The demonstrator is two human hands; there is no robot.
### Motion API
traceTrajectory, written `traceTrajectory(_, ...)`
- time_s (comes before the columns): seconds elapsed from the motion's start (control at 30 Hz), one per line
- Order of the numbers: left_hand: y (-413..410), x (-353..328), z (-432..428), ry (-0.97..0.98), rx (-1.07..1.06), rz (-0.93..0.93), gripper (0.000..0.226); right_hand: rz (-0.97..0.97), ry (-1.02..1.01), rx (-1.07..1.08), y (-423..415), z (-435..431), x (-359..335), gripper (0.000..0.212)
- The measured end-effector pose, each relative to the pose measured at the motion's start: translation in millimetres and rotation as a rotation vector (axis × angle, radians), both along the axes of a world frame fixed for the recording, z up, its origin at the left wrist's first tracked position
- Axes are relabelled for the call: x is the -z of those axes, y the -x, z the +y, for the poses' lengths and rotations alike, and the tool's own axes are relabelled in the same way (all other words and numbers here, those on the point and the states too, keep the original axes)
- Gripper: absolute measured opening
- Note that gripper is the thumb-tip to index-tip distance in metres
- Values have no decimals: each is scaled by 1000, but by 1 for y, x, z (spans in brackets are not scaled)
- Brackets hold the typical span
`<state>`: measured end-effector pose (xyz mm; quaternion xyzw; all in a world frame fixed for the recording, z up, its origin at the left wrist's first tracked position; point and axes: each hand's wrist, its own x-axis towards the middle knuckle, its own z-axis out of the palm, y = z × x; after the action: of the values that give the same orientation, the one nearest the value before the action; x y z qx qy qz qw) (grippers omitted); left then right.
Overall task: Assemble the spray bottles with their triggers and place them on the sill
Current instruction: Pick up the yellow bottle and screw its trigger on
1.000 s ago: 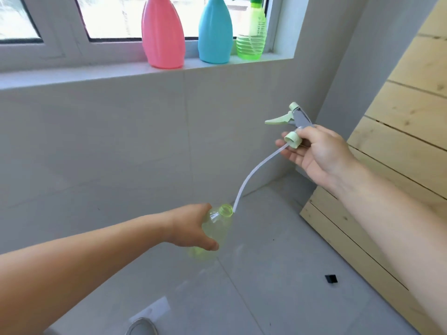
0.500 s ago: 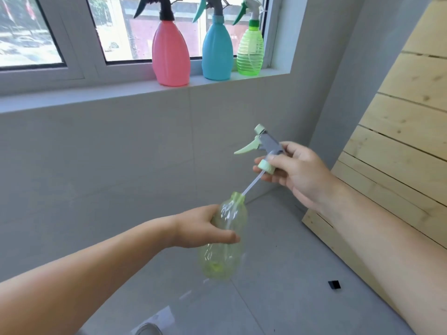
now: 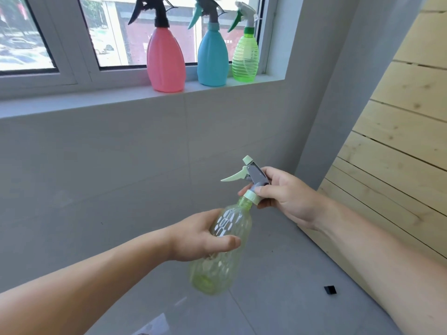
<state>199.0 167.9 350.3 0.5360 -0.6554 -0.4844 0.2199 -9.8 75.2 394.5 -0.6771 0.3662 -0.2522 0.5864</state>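
Below the sill (image 3: 96,102), left hand (image 3: 200,235) grips bottle (image 3: 225,243); right hand (image 3: 287,197) grips trigger (image 3: 254,175).

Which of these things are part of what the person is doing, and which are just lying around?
Part of the job:
- clear pale-green plastic bottle, in left hand
- grey and mint trigger head, in right hand
- pink bottle, blue bottle, ribbed green bottle
- white window sill

Lying about:
- small black piece
- pale wooden boards

Home corner, grey tiled wall (image 3: 121,165), window sill (image 3: 72,102), wooden panelling (image 3: 399,141)
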Motion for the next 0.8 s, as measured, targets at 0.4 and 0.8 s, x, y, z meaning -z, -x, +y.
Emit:
traceTrajectory(0.4,-5,2,0,8,-19,-1,56,4,34,-116,-12,-4,6,39)
traceTrajectory(0.8,0,-3,-4,-4,-1,18,59,123,228,-47,-17,-8,18,30)
